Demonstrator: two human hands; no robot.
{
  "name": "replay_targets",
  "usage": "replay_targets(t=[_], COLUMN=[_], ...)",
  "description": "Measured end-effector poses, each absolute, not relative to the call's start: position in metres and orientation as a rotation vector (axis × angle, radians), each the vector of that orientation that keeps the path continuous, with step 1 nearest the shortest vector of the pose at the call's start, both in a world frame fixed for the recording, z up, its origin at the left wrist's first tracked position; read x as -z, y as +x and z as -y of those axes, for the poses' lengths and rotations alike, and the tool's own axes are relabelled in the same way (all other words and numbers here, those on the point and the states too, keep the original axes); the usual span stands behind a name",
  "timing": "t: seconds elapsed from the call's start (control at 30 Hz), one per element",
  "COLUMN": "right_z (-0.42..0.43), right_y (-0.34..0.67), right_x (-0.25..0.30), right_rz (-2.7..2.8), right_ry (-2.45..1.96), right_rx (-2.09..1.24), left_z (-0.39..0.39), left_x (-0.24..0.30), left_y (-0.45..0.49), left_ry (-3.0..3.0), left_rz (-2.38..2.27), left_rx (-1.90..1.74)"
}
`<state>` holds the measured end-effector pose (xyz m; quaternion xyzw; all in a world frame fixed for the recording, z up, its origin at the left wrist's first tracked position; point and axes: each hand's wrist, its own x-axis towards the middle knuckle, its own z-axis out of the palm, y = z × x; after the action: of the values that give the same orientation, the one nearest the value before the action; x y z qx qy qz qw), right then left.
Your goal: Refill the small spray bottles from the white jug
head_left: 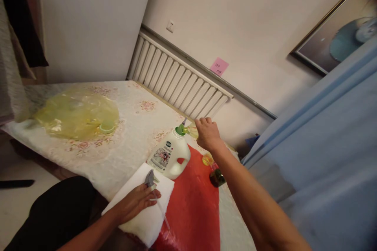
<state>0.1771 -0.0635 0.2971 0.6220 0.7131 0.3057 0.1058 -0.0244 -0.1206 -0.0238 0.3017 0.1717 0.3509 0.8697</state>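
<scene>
Tablecloth (137, 135) spreads open between white jug (173, 157) and yellow bag (78, 113).

A room in a home: radiator (180, 80) at twelve o'clock, framed picture (335, 35) at two, blue curtain (330, 153) at four, flowered tablecloth (134, 147) at eight, what seem hanging clothes (22, 19) at ten

Soft, muted indoor light, stretched edges, small glints on the yellow bag (81, 114).

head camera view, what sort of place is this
Most likely a room in someone's home: there is a flowered tablecloth, a white radiator and a framed picture.
</scene>
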Motion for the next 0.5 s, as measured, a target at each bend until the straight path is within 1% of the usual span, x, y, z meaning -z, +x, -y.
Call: replay_targets(t=[0.5], right_z=[0.0626], right_y=[0.1676], right_x=[-0.3063], right_rz=[-2.117], right_ry=[1.692], right_rx=[-1.031], left_z=[0.1216], left_x=[0.0234], left_y=[-0.0247], left_ry=[0.639], left_rz=[-0.357], left_rx=[-0.74])
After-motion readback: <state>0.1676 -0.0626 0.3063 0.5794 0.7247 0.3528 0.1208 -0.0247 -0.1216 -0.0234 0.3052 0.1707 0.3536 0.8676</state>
